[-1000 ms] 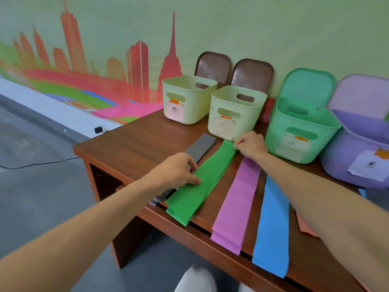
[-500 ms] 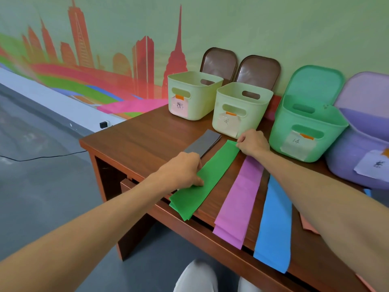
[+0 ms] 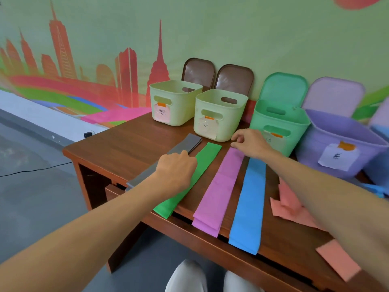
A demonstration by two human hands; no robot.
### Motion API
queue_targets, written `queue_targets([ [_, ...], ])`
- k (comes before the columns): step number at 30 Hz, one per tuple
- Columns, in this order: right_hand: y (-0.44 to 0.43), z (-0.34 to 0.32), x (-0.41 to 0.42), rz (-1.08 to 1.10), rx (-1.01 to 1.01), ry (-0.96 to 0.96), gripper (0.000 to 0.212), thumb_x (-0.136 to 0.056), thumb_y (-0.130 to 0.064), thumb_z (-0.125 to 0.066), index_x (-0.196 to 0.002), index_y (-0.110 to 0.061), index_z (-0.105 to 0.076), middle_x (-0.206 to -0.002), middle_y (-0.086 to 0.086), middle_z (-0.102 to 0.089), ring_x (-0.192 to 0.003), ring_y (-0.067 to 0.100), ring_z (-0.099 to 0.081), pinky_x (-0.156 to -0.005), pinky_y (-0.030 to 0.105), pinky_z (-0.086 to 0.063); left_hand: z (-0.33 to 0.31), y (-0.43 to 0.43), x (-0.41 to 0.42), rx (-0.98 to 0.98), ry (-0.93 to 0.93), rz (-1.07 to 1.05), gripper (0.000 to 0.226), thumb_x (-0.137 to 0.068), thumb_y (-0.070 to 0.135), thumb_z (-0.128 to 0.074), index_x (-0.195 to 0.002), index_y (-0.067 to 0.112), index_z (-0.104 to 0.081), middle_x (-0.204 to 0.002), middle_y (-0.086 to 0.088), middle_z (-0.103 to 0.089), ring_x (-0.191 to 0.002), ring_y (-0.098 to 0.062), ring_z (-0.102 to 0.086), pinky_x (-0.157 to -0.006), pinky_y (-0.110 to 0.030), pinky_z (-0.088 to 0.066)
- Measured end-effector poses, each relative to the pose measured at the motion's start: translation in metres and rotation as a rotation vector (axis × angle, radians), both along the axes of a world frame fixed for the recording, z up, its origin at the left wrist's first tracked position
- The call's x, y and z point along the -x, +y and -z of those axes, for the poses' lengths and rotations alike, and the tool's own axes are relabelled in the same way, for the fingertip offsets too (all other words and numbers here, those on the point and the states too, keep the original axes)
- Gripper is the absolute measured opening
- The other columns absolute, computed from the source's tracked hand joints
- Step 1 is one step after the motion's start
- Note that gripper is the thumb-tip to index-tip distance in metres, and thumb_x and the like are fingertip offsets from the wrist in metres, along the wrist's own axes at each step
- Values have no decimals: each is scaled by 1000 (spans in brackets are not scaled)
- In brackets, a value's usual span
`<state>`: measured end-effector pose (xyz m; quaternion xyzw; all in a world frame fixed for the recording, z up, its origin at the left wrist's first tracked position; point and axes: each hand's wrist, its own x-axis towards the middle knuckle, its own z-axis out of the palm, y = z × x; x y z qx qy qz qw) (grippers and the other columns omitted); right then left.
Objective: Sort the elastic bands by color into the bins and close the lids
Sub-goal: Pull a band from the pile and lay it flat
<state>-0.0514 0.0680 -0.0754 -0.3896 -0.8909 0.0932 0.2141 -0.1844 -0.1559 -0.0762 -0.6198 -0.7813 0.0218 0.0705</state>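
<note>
Several flat elastic bands lie side by side on the wooden table (image 3: 126,144): grey (image 3: 185,147), green (image 3: 207,158), pink (image 3: 221,186), blue (image 3: 250,199) and salmon (image 3: 288,205). My left hand (image 3: 176,170) rests curled on the green band's middle, gripping its left edge beside the grey band. My right hand (image 3: 250,142) hovers at the pink band's far end, fingers apart, fingertips touching or just above it. Behind stand two pale yellow bins (image 3: 174,114) (image 3: 219,123), a green bin (image 3: 280,121) and a purple bin (image 3: 336,144), all open.
Two brown lids (image 3: 199,70) (image 3: 234,77) lean on the wall behind the yellow bins. The green lid (image 3: 283,87) and purple lid (image 3: 333,95) stand upright. A second salmon piece (image 3: 337,262) lies near the table's front right. The bands overhang the front edge.
My right hand has let go of the green band's far end and moved right to the pink band's far end. The left hand stays on the green band.
</note>
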Motion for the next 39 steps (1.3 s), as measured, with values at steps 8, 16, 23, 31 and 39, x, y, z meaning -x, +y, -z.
queue_targets([
  [8,-9,-29,-113,-64,99,-181,11,-85,-17,-69,-93,-13,-75,-93,3,-73,-82,10,-62,-70,13,-44,-2,44,-64,-199,-493,182,14,-86,19,-59,-95,21,-69,-103,1,-64,-88,-15,-57,-75,-29,-49],
  [16,1,-13,-204,67,134,-45,9,-85,-16,-70,-92,-13,-75,-91,3,-73,-80,8,-62,-67,7,-42,16,100,-148,-301,-933,178,16,-88,10,-53,-92,16,-67,-74,2,-64,-62,0,-59,-56,-10,-43],
  [23,8,20,-243,106,106,116,14,-85,-16,-68,-98,-14,-75,-99,0,-73,-65,-10,-54,-66,0,-36,33,153,-197,-305,-1103,140,11,-88,23,-57,-92,18,-66,-98,2,-68,-95,-13,-60,-81,-24,-43],
  [31,17,45,-244,-9,58,-35,36,-94,-29,-54,-129,-39,-55,-130,-14,-56,-109,7,-52,-93,33,-44,55,168,-215,-376,-1038,77,11,-80,35,-62,-88,27,-61,-85,10,-62,-83,-10,-58,-78,-34,-50],
  [39,11,47,-245,-19,39,195,30,-85,-30,-68,-115,-33,-66,-107,-15,-68,-68,-14,-49,-78,25,-47,56,160,-213,-508,-1053,247,10,-80,17,-70,-85,26,-68,-70,12,-61,-63,0,-52,-60,-12,-41],
])
